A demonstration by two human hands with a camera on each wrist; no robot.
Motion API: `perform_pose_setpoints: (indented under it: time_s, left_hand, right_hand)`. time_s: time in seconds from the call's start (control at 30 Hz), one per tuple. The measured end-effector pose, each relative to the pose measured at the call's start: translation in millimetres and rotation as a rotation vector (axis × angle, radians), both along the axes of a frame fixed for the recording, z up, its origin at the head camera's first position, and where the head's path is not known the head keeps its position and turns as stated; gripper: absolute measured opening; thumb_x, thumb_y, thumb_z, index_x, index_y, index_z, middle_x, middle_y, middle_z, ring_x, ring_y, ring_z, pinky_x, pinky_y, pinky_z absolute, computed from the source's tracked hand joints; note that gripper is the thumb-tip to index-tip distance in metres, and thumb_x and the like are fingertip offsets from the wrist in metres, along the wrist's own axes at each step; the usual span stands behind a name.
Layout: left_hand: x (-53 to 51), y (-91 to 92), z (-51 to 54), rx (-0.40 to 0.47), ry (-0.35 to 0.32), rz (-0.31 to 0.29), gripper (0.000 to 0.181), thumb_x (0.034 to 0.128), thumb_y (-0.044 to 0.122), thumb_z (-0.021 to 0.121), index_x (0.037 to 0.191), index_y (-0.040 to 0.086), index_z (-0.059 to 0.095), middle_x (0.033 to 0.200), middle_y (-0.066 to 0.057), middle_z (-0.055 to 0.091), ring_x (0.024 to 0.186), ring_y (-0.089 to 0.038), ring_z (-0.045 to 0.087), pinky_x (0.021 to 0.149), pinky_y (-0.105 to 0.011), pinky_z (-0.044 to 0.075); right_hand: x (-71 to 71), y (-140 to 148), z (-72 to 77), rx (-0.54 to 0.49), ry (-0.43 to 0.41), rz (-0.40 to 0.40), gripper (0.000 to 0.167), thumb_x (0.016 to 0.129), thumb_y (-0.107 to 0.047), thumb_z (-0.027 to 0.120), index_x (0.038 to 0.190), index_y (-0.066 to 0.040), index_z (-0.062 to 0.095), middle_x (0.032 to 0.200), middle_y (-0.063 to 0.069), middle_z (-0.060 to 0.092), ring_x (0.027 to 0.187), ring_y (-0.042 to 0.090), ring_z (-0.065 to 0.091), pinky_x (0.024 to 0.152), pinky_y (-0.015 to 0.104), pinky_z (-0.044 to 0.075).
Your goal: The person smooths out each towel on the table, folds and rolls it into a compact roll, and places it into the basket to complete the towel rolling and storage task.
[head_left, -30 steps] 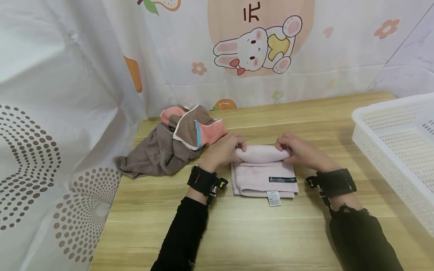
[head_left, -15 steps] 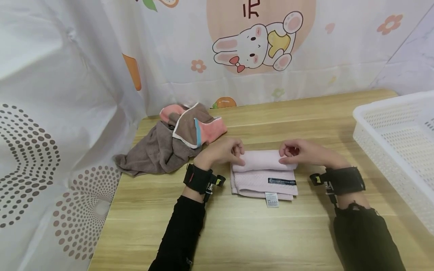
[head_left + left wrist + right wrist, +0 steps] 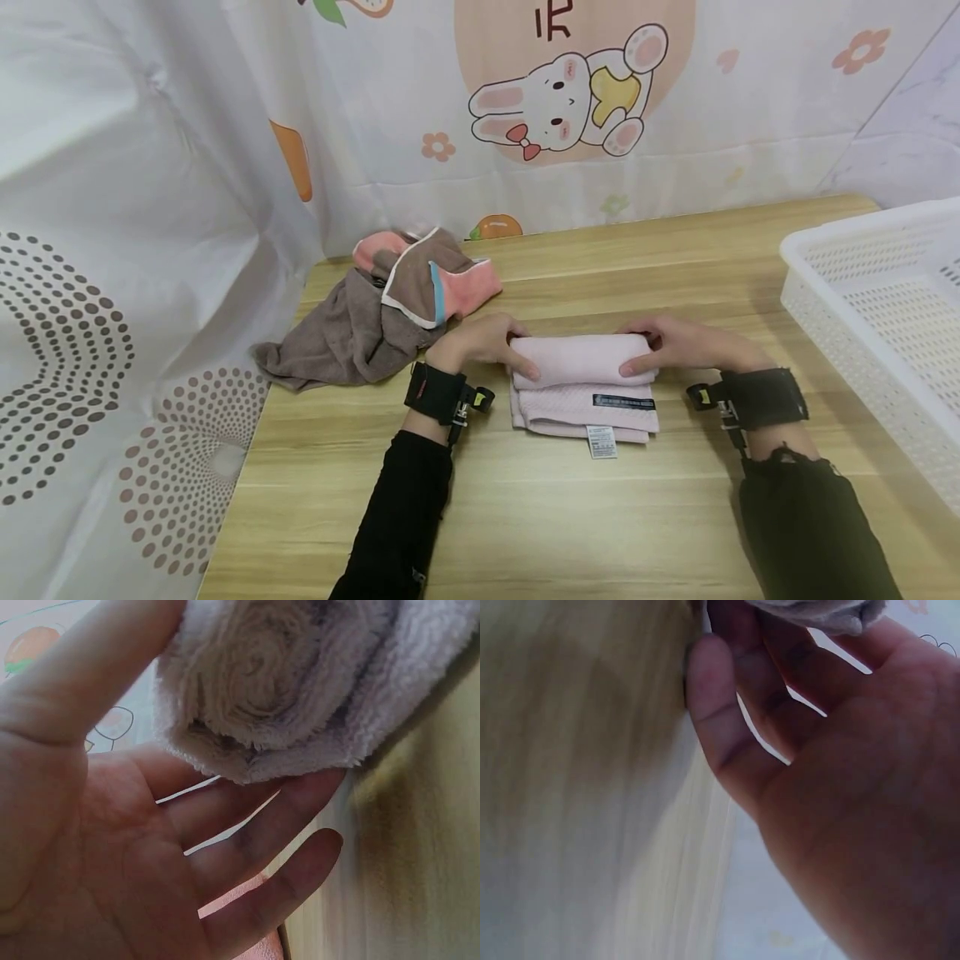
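A pale pink towel (image 3: 581, 360) lies on the wooden table, its far part rolled up and its near part still flat. A dark label strip (image 3: 624, 402) and a white care tag (image 3: 602, 442) show on the flat part. My left hand (image 3: 486, 343) grips the roll's left end, thumb on the near side and fingers behind. At the right end, my right hand (image 3: 681, 343) holds it the same way. In the left wrist view the roll's spiral end (image 3: 259, 671) sits between thumb and curved fingers. The right wrist view shows only a bit of towel (image 3: 829, 611) above the fingers.
A crumpled brown towel (image 3: 337, 333) with pink parts and white and blue edging lies to the left of my left hand. On the right stands a white perforated plastic basket (image 3: 847, 321). A printed curtain (image 3: 390, 125) hangs along the table's back edge.
The roll has come slightly nearer to me and looks thicker. Both hands loosened from its top, then took hold again with thumbs in front and fingers behind.
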State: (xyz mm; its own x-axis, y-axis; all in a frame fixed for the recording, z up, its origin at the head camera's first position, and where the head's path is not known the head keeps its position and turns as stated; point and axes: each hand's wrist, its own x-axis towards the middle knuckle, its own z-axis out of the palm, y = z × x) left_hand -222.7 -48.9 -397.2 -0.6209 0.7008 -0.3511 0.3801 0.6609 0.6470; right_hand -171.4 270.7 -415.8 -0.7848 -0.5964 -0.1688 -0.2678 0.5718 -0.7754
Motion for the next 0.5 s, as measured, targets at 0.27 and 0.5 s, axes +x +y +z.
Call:
perform_pose_setpoints:
  time_s: [0.27, 0.5]
  left_hand:
    - [2.6, 3.5, 1.5, -0.032, 0.101, -0.013, 0.068, 0.0734, 0.04, 0.088, 0.128, 0.01, 0.06, 0.122, -0.002, 0.064, 0.109, -0.013, 0.057, 0.096, -0.027, 0.045]
    - [6.0, 11.5, 0.1, -0.022, 0.249, -0.056, 0.056, 0.0716, 0.037, 0.09, 0.107, 0.014, 0.053, 0.106, 0.001, 0.058, 0.098, -0.013, 0.053, 0.087, -0.026, 0.045]
  right_hand:
    - [1.4, -4, 0.7, -0.056, 0.103, 0.008, 0.044, 0.081, -0.024, 0.083, 0.116, -0.007, 0.062, 0.103, 0.005, 0.063, 0.085, 0.012, 0.057, 0.071, 0.026, 0.051]
    - [-0.9, -10, -2.4, -0.076, 0.318, 0.022, 0.041, 0.072, -0.012, 0.088, 0.096, -0.012, 0.055, 0.091, -0.001, 0.054, 0.082, 0.013, 0.049, 0.07, 0.026, 0.043]
